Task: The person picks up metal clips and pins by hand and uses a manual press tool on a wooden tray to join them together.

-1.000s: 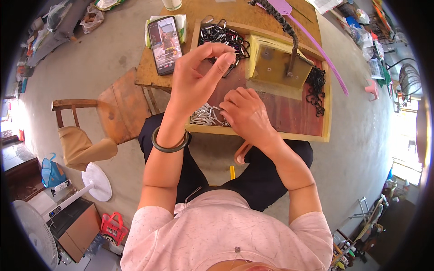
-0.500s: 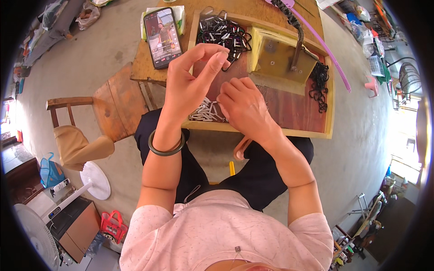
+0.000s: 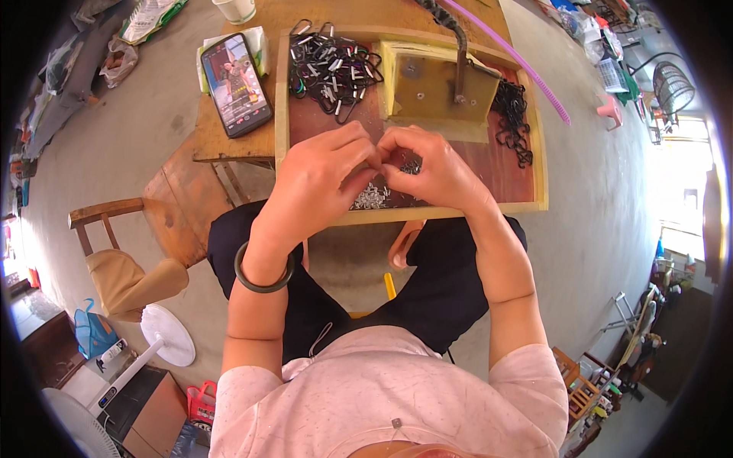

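Note:
My left hand (image 3: 317,187) and my right hand (image 3: 431,169) meet fingertip to fingertip over the front of a shallow wooden tray (image 3: 447,212). Their fingers pinch something very small between them; I cannot make out what it is. Right under the fingers lies a heap of small silver metal clips (image 3: 372,198). A dark green bangle (image 3: 259,276) circles my left wrist. At the tray's back left lies a tangle of black cords with silver ends (image 3: 330,67). A pile of plain black loops (image 3: 513,114) lies at its right side.
A yellowish wooden block with an upright metal lever (image 3: 435,85) stands in the tray's back. A smartphone (image 3: 237,82) with a lit screen lies on the small table left of the tray. A purple rod (image 3: 519,59) slants at the back right. A wooden chair (image 3: 126,267) stands at my left.
My left hand has come down from its raised position and joined the right hand above the silver clips. The view has shifted a little toward the tray.

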Available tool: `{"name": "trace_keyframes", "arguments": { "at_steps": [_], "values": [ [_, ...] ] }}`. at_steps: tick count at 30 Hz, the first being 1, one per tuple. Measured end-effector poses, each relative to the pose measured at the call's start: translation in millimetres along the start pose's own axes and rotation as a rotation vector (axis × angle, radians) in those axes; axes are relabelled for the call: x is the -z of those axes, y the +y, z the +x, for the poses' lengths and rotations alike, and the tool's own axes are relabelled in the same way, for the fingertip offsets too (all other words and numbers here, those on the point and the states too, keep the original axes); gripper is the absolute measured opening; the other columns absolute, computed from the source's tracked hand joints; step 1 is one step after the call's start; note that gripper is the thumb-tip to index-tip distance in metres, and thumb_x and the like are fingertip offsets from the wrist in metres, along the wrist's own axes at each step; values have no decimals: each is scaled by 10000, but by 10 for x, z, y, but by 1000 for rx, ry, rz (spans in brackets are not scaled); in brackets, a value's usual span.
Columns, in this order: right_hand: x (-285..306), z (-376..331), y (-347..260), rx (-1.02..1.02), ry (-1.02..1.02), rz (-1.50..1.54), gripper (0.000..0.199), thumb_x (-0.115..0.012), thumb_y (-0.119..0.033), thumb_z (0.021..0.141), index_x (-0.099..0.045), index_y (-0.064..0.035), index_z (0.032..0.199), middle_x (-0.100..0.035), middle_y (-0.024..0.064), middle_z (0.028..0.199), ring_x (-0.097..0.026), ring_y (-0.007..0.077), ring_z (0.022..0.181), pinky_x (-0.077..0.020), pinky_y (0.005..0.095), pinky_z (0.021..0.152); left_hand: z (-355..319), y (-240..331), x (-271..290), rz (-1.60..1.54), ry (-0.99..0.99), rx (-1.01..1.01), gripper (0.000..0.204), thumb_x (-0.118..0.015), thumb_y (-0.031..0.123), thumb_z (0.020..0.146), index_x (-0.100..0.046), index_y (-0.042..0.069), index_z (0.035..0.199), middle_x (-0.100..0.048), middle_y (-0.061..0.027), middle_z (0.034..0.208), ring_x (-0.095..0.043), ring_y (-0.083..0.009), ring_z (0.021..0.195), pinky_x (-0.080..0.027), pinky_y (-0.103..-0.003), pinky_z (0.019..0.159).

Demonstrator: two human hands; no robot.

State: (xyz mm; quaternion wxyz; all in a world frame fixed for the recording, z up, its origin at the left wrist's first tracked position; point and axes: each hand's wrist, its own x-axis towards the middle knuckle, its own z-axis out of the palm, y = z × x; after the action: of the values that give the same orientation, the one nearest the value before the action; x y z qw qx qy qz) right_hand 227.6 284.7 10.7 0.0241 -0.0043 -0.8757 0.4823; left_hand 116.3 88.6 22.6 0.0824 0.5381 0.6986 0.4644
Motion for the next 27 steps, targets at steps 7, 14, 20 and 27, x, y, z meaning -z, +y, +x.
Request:
{"name": "trace_keyframes", "arguments": {
  "at_steps": [7,14,20,27],
  "values": [
    [140,-52,-36,-48,29,102,212,-726,-87,884,-678,2,1070,-708,93,997,-684,174,933,-537,309,844,45,8,-121,142,20,-18,233,-725,-53,800,-681,29,1015,-626,-110,895,-629,-322,761,-512,-389,661],
    [369,-1648,-89,-263,848,-161,59,-640,-33,973,-643,16,1006,-633,52,914,-598,132,818,-502,271,751,52,-9,6,-132,202,65,245,-662,-78,863,-700,12,1087,-633,-108,936,-657,-309,763,-524,-370,671],
    [-363,-3819,13,-1110,-406,-803,240,-590,-316,936,-705,-113,989,-748,140,896,-732,359,830,-547,520,703,-27,129,63,-467,270,329,167,-636,-91,918,-712,-9,1042,-615,-70,910,-654,-184,731,-521,-294,654],
    [-812,-4649,28,-1103,-1169,-418,396,-625,-421,893,-738,-134,1142,-765,158,980,-741,338,933,-567,510,787,-25,67,-7,-448,248,197,172,-674,-23,935,-730,30,1088,-645,-34,961,-635,-107,722,-511,-248,614]
  ]
}}
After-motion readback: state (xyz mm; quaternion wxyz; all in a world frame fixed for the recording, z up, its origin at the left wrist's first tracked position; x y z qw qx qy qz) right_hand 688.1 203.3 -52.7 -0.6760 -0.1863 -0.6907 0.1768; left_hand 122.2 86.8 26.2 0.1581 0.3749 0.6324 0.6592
